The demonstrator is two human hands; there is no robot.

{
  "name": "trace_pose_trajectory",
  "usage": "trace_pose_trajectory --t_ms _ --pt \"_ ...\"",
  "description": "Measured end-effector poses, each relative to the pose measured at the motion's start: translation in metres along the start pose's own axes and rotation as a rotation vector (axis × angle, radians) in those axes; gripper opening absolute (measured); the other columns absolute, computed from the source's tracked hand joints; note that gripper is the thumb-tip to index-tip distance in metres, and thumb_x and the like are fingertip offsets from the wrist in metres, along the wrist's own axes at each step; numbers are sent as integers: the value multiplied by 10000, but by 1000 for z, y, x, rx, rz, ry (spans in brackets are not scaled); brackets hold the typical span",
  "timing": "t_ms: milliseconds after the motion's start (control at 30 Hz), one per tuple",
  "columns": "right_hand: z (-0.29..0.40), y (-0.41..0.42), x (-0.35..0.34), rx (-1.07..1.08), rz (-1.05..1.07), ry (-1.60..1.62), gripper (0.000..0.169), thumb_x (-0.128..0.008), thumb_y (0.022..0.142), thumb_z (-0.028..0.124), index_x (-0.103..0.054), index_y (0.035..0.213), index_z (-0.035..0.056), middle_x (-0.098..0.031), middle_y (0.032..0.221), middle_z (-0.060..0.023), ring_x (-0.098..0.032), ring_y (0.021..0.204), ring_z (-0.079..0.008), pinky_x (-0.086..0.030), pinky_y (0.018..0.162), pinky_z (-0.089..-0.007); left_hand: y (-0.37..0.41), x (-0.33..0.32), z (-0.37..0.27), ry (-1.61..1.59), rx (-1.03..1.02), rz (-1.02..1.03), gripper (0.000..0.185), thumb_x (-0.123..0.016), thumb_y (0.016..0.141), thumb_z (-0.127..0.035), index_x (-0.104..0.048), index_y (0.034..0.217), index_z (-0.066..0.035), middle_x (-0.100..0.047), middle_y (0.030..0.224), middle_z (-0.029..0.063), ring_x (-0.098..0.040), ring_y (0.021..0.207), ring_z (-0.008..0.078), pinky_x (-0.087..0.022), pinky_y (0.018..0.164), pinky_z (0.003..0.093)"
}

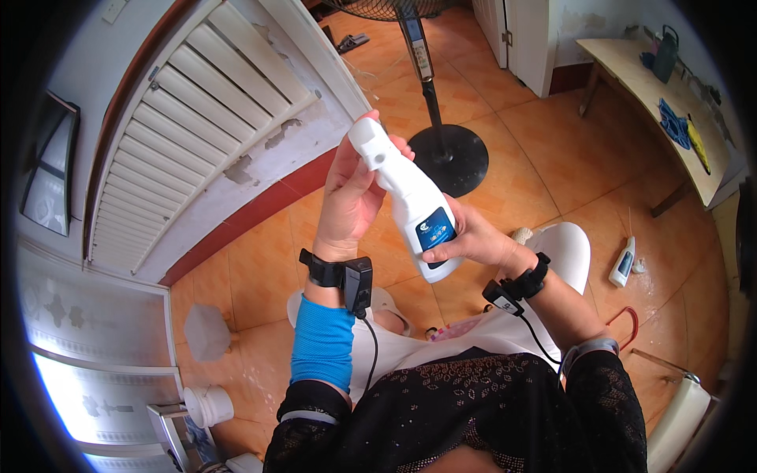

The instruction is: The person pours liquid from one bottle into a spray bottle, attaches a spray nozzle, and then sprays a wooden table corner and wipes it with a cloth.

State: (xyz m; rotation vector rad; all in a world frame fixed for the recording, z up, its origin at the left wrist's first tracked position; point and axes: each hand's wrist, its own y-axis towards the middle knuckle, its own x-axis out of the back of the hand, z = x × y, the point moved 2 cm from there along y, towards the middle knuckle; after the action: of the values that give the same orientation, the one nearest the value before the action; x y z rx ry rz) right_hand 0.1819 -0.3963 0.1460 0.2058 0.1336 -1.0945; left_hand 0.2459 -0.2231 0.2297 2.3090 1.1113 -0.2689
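Note:
A white plastic spray bottle (pixel 414 201) with a dark blue label is tilted between both hands, its top towards the upper left. My left hand (pixel 355 183) grips the white spray head, with the fingers behind it and the thumb at its side. Around the lower body of the bottle closes my right hand (pixel 470 233), the thumb lying over the label. The fingers behind the bottle are partly hidden. Each wrist wears a black strap with a small cabled device.
A fan's round black base (pixel 449 159) stands ahead on the tiled floor. To the right lies another white bottle (pixel 623 263), beside a small white piece. A wooden table (pixel 627 65) holds cloths and a dark green container. At lower left are a white stool (pixel 207 332) and a white bucket (pixel 208 406).

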Motion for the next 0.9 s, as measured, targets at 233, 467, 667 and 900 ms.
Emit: trace_pose_trajectory --t_ms 233,467,667,900 --pt "0 -3 -1 44 -115 -277 562 -895 692 244 -550 1099 67 -626 1037 -52 -600 985 -170 -492 851 -320 -7 -1 1 141 -83 -228 725 -763 848 -339 -425 1406 -24 -591 1245 84 -569 1177 241 -435 1084 433" --pt "6 -3 0 40 34 -72 602 -894 699 245 -549 1163 76 -638 1044 -47 -607 1001 -169 -496 913 -314 -4 6 -2 82 0 -60 707 -744 868 -322 -412 1421 -33 -598 1248 131 -575 1184 286 -405 1118 435" --pt "-3 -2 0 85 -111 -188 605 -897 685 286 -552 1129 61 -643 1019 -80 -626 977 -195 -505 856 -327 1 -15 9 33 -74 -193 646 -688 898 -222 -380 1449 -81 -539 1348 176 -513 1265 319 -385 1127 449" --pt "16 -10 -5 -21 -294 -580 563 -890 693 273 -543 1081 60 -650 1010 -81 -636 957 -207 -506 820 -324 -7 -3 8 319 -135 -318 648 -764 851 -254 -435 1372 -51 -637 1192 135 -587 1168 263 -447 1045 407"
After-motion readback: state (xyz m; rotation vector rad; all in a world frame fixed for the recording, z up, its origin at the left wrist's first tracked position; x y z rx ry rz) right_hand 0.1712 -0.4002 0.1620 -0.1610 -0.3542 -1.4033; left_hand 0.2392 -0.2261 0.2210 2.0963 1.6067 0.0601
